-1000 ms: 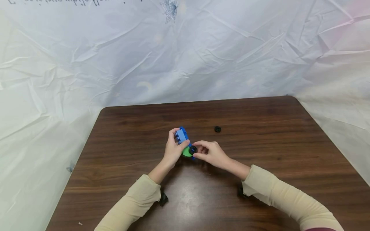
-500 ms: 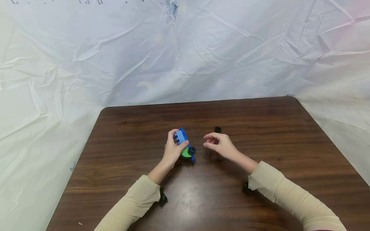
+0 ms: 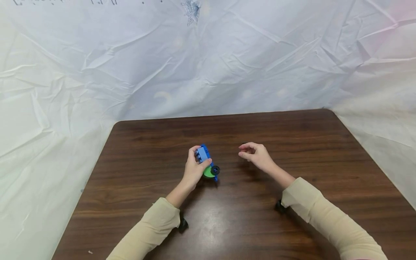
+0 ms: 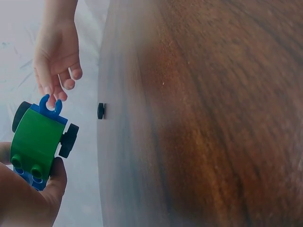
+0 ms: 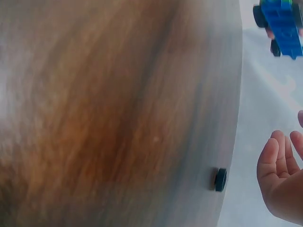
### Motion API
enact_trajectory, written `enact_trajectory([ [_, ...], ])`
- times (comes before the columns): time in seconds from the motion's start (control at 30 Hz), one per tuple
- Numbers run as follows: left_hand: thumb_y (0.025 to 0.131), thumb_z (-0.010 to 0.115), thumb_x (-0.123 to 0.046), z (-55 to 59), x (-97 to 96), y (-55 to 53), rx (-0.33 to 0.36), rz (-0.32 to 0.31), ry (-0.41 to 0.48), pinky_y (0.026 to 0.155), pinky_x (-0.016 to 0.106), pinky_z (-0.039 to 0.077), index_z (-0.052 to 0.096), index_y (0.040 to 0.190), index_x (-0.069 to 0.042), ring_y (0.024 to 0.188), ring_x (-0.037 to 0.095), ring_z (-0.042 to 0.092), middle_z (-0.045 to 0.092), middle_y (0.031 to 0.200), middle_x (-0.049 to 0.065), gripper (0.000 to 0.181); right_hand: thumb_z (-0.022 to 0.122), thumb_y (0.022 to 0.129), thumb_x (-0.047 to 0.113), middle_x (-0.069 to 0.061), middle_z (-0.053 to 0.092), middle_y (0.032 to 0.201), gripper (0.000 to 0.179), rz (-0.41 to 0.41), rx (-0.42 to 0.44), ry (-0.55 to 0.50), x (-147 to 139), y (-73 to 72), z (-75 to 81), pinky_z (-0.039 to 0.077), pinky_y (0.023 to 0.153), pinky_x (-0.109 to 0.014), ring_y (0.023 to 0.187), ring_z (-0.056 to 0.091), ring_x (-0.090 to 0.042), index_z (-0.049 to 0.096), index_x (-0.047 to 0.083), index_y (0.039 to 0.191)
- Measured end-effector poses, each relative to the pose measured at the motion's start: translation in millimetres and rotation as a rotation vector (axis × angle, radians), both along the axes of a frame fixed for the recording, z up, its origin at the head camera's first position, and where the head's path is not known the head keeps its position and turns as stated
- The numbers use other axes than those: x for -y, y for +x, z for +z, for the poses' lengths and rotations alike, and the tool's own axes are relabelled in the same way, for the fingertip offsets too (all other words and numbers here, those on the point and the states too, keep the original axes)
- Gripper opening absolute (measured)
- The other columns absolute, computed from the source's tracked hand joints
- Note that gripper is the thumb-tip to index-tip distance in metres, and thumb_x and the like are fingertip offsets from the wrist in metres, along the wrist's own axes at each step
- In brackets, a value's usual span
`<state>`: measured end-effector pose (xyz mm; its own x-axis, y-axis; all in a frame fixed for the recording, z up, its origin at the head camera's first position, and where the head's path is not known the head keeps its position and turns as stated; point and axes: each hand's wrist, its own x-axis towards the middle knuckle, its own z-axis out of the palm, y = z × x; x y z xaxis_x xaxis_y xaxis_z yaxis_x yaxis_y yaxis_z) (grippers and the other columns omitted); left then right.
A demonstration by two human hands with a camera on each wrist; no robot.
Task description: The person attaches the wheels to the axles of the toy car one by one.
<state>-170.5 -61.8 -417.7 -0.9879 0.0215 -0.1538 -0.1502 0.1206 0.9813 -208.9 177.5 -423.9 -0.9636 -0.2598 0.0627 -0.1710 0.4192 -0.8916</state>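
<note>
My left hand (image 3: 194,168) grips a toy car (image 3: 204,155) built of blue and green blocks with black wheels, raised above the table. A green curved block (image 4: 35,142) and a blue hook (image 4: 50,106) show on the car in the left wrist view. Its blue underside (image 5: 282,28) faces the right wrist camera, with three black wheels in sight. My right hand (image 3: 260,157) hovers to the right of the car, fingers loosely bent and holding nothing. A loose black wheel (image 5: 220,179) lies on the table near that hand. In the head view the hand almost entirely hides it.
The brown wooden table (image 3: 156,144) has a pale, creased cloth (image 3: 208,72) hanging behind it. Dark wrist cameras sit under both cuffs, the left one (image 3: 183,224) close to the tabletop. A small whitish scrap (image 3: 90,252) lies at the front left.
My right hand has let go of the wheel now on the car and moved away to the right, to the loose wheel. The left hand keeps its grip almost unmoved.
</note>
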Motion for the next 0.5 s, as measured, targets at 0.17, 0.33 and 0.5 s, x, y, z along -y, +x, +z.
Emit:
enact_trajectory([
  [0.17, 0.082, 0.060, -0.014, 0.6, 0.9, 0.2, 0.002, -0.015, 0.003, 0.080, 0.036, 0.048, 0.029, 0.128, -0.021, 0.107, 0.029, 0.048, 0.041, 0.123, 0.013, 0.056, 0.063, 0.081, 0.017, -0.018, 0.061, 0.092, 0.033, -0.037, 0.041, -0.013, -5.8, -6.8, -0.8, 0.050, 0.062, -0.037, 0.074, 0.055, -0.035, 0.058, -0.004, 0.106],
  [0.33, 0.082, 0.060, -0.015, 0.6, 1.7, -1.0, 0.006, -0.022, 0.005, 0.080, 0.037, 0.048, 0.028, 0.128, -0.021, 0.107, 0.030, 0.048, 0.040, 0.124, 0.014, 0.056, 0.062, 0.082, 0.018, -0.020, 0.058, 0.103, 0.035, -0.067, 0.074, -0.006, -10.0, -12.6, 0.3, 0.050, 0.065, -0.039, 0.079, 0.054, -0.037, 0.056, -0.002, 0.109],
  [0.5, 0.082, 0.060, -0.013, 7.7, 2.3, -0.2, 0.019, -0.031, 0.018, 0.080, 0.037, 0.047, 0.029, 0.128, -0.019, 0.108, 0.031, 0.047, 0.039, 0.125, 0.015, 0.056, 0.062, 0.082, 0.018, -0.017, 0.048, 0.117, 0.037, -0.083, 0.090, 0.063, -14.3, -21.2, -3.1, 0.047, 0.064, -0.038, 0.079, 0.053, -0.029, 0.054, 0.000, 0.113],
])
